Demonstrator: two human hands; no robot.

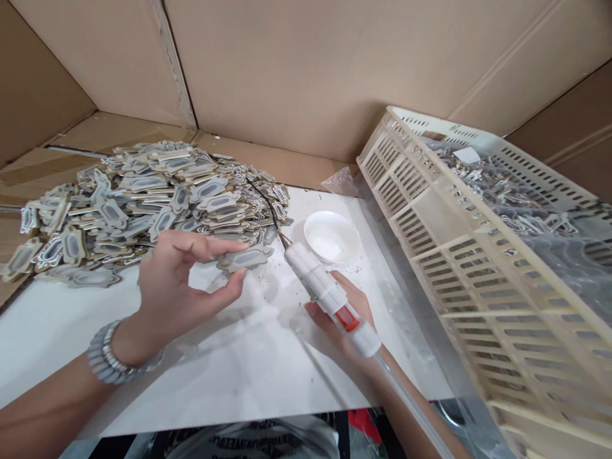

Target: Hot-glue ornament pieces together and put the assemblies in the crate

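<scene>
Bright even light, soft shadows, edges warped

No legible txt, brand or no. anywhere. Near edge, below the table (268,357): dark print on a clear plastic bag (258,440), too blurred/cut off to read. White tool (329,296) in right hand (344,312) has an orange patch, no readable mark; small white tag (467,155) in far-right crate (478,255) looks blank.

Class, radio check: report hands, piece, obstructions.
Left hand pinches one flat piece. Right hand grips the white pen tool, tip beside the piece. Heap and dish close by.
</scene>
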